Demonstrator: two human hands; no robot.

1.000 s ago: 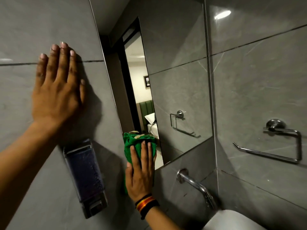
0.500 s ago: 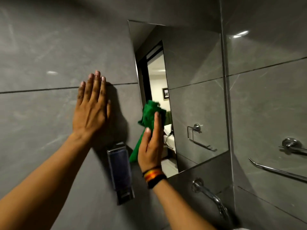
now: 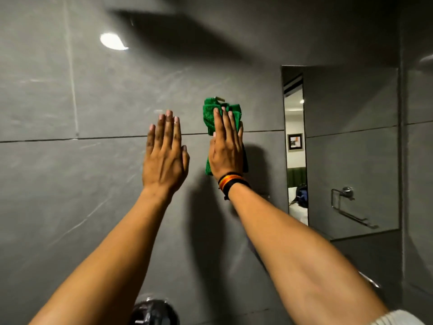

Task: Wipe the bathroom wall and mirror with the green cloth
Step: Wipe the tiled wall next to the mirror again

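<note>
My right hand (image 3: 226, 146) presses the crumpled green cloth (image 3: 210, 114) flat against the grey tiled wall (image 3: 82, 184), left of the mirror (image 3: 351, 148). Cloth shows above my fingertips and below my palm; the rest is hidden under the hand. My left hand (image 3: 165, 158) lies flat on the wall just left of it, fingers together and pointing up, holding nothing. The mirror hangs at the right and reflects a doorway and a towel ring.
A horizontal grout line (image 3: 46, 139) crosses the wall at finger height. A dark round fitting (image 3: 153, 311) shows at the bottom edge between my forearms. The side wall (image 3: 419, 160) meets the mirror's right edge. A ceiling light glares on the tile (image 3: 112, 41).
My right hand has carried the cloth off the mirror's lower left part, up and left onto the wall tile. The view has swung left; the soap dispenser and tap have left sight.
</note>
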